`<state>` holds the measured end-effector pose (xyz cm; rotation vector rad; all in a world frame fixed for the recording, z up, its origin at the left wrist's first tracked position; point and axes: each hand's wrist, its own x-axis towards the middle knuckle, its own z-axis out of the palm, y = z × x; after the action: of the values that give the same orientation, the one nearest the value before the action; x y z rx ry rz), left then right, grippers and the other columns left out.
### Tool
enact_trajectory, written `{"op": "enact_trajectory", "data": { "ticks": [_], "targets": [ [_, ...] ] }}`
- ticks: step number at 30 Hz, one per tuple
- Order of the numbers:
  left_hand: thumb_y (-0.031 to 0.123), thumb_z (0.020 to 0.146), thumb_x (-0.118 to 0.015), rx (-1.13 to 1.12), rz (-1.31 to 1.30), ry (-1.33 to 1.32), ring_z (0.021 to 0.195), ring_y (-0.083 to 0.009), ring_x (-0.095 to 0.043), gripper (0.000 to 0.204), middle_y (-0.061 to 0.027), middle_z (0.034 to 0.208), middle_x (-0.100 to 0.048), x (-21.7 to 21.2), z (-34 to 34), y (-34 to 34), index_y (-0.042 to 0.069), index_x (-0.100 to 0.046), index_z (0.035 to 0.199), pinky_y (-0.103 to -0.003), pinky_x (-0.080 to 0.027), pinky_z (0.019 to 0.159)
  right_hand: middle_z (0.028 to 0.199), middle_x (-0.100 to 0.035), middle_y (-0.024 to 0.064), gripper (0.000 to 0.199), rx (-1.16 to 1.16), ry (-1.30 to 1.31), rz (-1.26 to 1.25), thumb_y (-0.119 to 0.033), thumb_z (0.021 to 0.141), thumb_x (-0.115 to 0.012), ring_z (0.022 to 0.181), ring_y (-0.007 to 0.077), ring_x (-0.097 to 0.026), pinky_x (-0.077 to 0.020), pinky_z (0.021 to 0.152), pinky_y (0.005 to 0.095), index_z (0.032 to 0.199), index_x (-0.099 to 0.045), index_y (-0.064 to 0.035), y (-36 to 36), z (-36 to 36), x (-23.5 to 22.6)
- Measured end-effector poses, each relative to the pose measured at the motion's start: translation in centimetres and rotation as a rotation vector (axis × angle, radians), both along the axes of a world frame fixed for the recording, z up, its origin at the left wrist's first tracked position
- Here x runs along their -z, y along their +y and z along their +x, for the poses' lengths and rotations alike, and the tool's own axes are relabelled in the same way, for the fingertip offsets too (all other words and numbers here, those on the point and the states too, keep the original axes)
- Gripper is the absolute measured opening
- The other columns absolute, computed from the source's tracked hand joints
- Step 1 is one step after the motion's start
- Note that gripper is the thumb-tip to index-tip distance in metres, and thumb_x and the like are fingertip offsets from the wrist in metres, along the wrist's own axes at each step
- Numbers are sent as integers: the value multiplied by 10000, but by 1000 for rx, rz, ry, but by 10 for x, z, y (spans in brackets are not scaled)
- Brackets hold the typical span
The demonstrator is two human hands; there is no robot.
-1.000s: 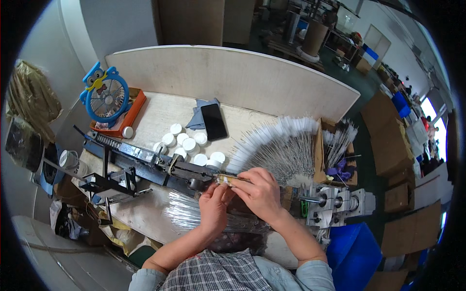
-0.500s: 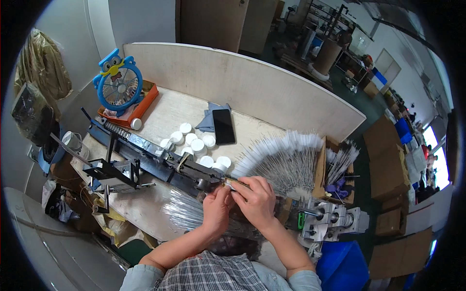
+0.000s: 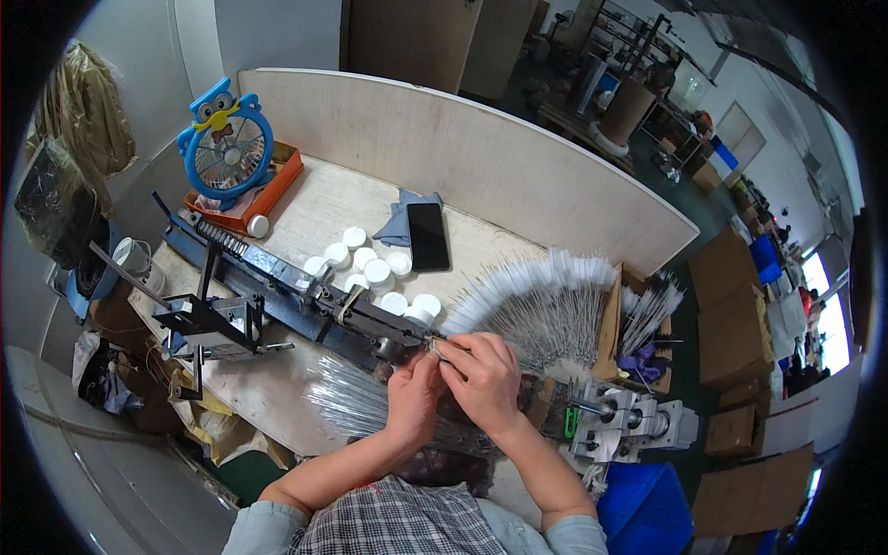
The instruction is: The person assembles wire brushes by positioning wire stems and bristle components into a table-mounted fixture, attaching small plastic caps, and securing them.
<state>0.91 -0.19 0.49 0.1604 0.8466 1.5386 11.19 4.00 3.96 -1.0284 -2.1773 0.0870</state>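
Far left beyond my hands stands a blue fan [image 3: 227, 155]; a dark machine [image 3: 277, 294] runs from there to my fingertips. Shiny strands [image 3: 344, 398] lie left of my left hand [image 3: 413, 396], white tubs [image 3: 377, 272] beyond it. At the machine's end, it and my right hand [image 3: 486, 381] pinch a small piece [image 3: 434, 351], too tiny to make out. White-ended wires [image 3: 555, 310] fan out beyond, rightward.

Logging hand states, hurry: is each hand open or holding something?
Left hand: closed in a pinch; contents too small to tell.
Right hand: pinched closed; contents can't be told.
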Motion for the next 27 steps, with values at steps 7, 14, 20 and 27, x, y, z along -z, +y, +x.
{"op": "enact_trajectory", "data": {
  "ticks": [7,14,20,27],
  "targets": [
    [173,946,-554,-29,17,-76,687,-84,-530,111,33,751,-545,0,-1,-1,83,-571,882,-255,-435,655,942,-666,17,279,-4,55,4,-115,662,-773,903,220,-610,-480,791,355,938,-731,-99,-1,7,-2],
    [119,920,-575,-14,80,-34,769,-94,-577,74,-5,848,-598,7,-2,0,46,-581,927,-257,-472,713,938,-666,9,259,14,42,49,-145,666,-783,896,213,-614,-474,791,346,914,-728,-99,-5,16,-3],
    [57,884,-618,18,98,-21,764,-99,-587,63,-17,864,-604,12,-3,1,46,-564,914,-253,-478,725,952,-653,-18,257,-12,-2,57,-174,704,-764,903,185,-596,-455,776,335,950,-719,-118,-1,20,-3],
    [384,986,-463,-11,56,-112,882,-197,-608,338,-45,913,-615,-3,-7,-6,61,-557,951,-382,-457,892,883,-640,1,226,64,-147,-27,-168,722,-757,912,202,-583,-442,778,350,927,-700,-92,-15,34,-19]
  ]
}}
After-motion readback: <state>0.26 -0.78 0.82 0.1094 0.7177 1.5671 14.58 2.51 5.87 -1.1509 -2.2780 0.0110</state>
